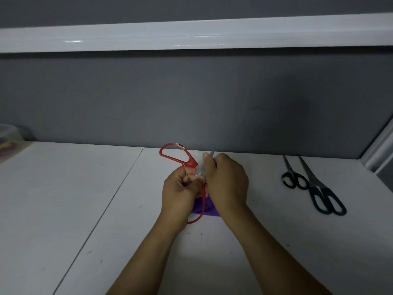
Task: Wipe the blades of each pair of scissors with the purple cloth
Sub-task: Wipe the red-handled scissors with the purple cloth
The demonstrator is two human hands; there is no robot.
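Red-handled scissors are held above the white table, spread wide, one loop up and left, the other hanging below my wrists. My left hand grips them near the pivot. My right hand is closed around a blade, whose grey tip pokes out above the fingers. The purple cloth shows under both hands; most of it is hidden, and I cannot tell whether the right hand pinches it. Small black-handled scissors and larger dark teal-handled scissors lie shut on the table at the right.
The white table has a seam running diagonally at the left. A grey wall with a white ledge rises behind it. A clear container with coloured contents sits at the far left edge. White trim borders the right corner.
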